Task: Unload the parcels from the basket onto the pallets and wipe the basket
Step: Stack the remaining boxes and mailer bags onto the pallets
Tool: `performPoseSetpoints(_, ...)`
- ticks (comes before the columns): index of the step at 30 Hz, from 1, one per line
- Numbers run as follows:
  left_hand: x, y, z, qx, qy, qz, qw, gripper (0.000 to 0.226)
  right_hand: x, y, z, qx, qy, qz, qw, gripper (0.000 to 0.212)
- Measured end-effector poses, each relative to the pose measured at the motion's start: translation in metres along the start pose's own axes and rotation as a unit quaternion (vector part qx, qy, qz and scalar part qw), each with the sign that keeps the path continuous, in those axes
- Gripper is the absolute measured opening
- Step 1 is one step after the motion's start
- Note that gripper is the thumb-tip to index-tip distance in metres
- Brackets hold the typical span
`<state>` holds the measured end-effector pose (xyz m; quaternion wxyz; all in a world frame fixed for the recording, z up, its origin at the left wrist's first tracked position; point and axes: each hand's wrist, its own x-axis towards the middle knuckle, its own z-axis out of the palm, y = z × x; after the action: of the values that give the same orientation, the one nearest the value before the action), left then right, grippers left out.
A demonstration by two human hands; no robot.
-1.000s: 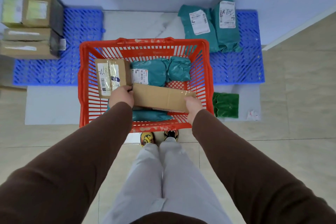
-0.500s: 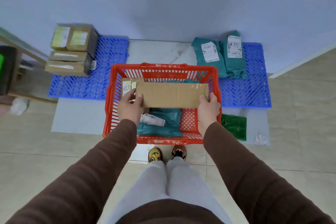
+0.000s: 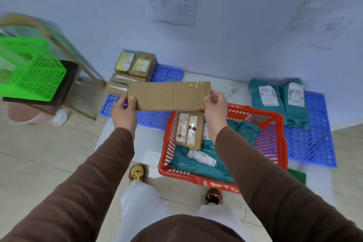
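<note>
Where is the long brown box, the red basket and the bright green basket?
long brown box (image 3: 169,95): head view, middle of its front face.
red basket (image 3: 198,180): head view, near rim.
bright green basket (image 3: 42,80): head view, perforated side wall.

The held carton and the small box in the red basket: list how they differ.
The held carton is long, flat and plain, gripped at both ends by the left hand and right hand. The small box is shorter, bears labels and tape, and lies on teal bags in the red basket. Both are brown cardboard.
</note>
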<state>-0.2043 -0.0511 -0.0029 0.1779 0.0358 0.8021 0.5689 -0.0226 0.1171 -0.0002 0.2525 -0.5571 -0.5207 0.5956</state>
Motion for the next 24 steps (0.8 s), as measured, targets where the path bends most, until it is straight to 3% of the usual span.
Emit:
performPoseSetpoints(5, 0.096, -0.015, -0.063, -0.026, -0.020, -0.011, 0.999, 0.037, -0.006, -0.003, 0.117, -0.018, 0.029, -0.001, 0.999, 0.022)
performPoseSetpoints(11, 0.196, -0.053, -0.133, 0.013, -0.085, -0.033, 0.996, 0.035, -0.020, 0.028, 0.238, -0.009, 0.058, 0.083, 0.995, 0.030)
performPoseSetpoints(19, 0.281, -0.124, -0.161, 0.150, -0.162, -0.093, 0.971, 0.040, -0.007, 0.097, 0.315, -0.053, 0.065, 0.190, 0.978, 0.026)
performPoseSetpoints(24, 0.320, -0.153, -0.148, 0.212, -0.196, -0.101, 0.952, 0.045, 0.021, 0.125, 0.337, -0.078, 0.054, 0.210, 0.973, 0.023)
